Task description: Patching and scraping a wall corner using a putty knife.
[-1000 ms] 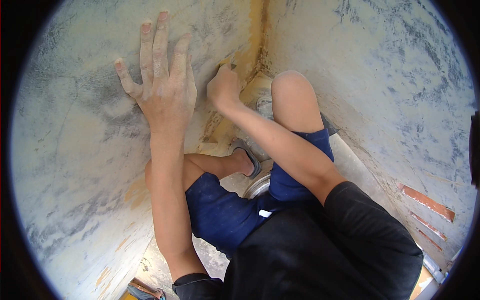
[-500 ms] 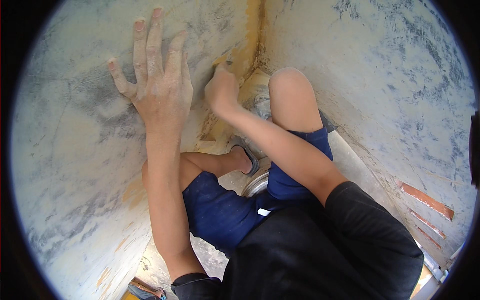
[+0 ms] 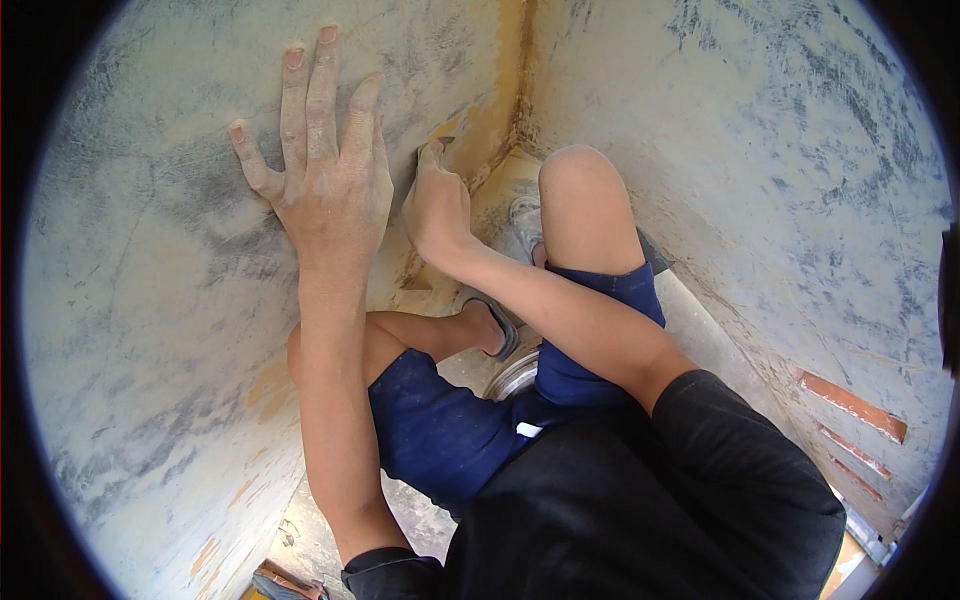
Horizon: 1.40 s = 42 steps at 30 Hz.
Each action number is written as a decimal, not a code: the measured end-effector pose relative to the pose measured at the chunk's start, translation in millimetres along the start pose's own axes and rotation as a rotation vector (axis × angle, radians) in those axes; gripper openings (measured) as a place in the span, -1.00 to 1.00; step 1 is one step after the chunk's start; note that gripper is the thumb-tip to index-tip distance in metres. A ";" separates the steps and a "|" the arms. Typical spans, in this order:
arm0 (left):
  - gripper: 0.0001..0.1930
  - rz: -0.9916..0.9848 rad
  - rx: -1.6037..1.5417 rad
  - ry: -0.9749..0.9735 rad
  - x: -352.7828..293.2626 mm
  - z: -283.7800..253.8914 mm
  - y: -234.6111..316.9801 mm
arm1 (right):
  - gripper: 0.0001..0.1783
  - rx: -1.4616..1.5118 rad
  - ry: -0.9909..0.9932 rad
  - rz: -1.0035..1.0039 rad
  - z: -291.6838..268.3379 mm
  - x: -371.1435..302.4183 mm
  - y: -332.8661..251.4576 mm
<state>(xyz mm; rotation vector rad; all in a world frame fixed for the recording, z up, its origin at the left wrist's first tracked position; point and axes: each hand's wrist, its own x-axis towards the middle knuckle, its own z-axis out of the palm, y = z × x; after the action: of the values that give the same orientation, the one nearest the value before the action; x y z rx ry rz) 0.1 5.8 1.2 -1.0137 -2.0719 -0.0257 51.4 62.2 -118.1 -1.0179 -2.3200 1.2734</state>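
Observation:
My left hand is spread against the whitish, grey-smudged wall on the left, its fingers apart and dusted with pale powder. To its right, my right hand is closed at the same wall, near the yellow-brown corner. A small dark flat piece shows at its fingertips, pressed to the wall surface; most of it is covered by the fingers, and its exact kind does not show.
A second smudged wall rises on the right, with reddish strips low on it. My bent knees and sandalled feet fill the narrow corner. A round pale rim shows beneath me. Some object lies at lower left.
My left hand has shifted slightly down and to the right along the wall. The right hand has moved a little down and left, with the dark piece still at its fingertips.

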 end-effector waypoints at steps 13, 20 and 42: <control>-0.71 -0.008 -0.010 -0.006 0.9 0.2 3.9 | -0.60 0.045 -0.085 0.089 -20.1 25.2 1.9; -0.79 -0.016 -0.075 0.068 0.7 2.0 1.6 | -0.61 0.083 -0.003 0.067 -20.6 26.4 2.3; -0.70 0.008 -0.013 -0.015 -0.9 -0.4 0.5 | -0.31 0.101 0.062 0.020 9.5 2.8 7.4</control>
<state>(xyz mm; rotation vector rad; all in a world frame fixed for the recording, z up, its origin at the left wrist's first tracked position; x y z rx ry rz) 1.0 5.4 0.7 -1.0324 -2.0838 -0.0277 47.4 61.0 -129.7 -1.0346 -2.1816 1.3320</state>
